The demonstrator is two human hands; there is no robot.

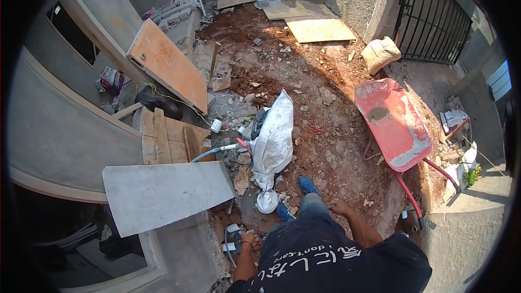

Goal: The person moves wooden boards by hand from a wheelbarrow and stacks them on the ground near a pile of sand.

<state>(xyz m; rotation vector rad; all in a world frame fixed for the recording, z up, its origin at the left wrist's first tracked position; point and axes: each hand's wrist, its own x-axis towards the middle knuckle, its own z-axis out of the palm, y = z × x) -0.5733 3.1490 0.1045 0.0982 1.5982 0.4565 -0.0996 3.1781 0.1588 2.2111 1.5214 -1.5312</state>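
My left hand (pixel 249 238) hangs low at my side, close to white pipe ends (pixel 230 246) and a grey hose beside them. Its fingers look loosely bent, with nothing visible in them. On the other side, my right hand (pixel 341 208) is held over the reddish ground, its fingers slightly bent and no object showing. A filled white woven sack (pixel 273 138), tied at its near end, lies just ahead of my blue shoes (pixel 307 185). Next to the sack is a light blue hose (pixel 209 153) with a red-handled valve (pixel 241 142). Neither hand touches the sack.
To the right stands a red wheelbarrow (pixel 392 122) with a grey residue. A pale board (pixel 168 192) juts out at left; an orange panel (pixel 168 66) leans behind it. Further off are a tan sack (pixel 380 55), plywood sheets (pixel 320 30) and a black gate (pixel 436 16). Rubble covers the ground.
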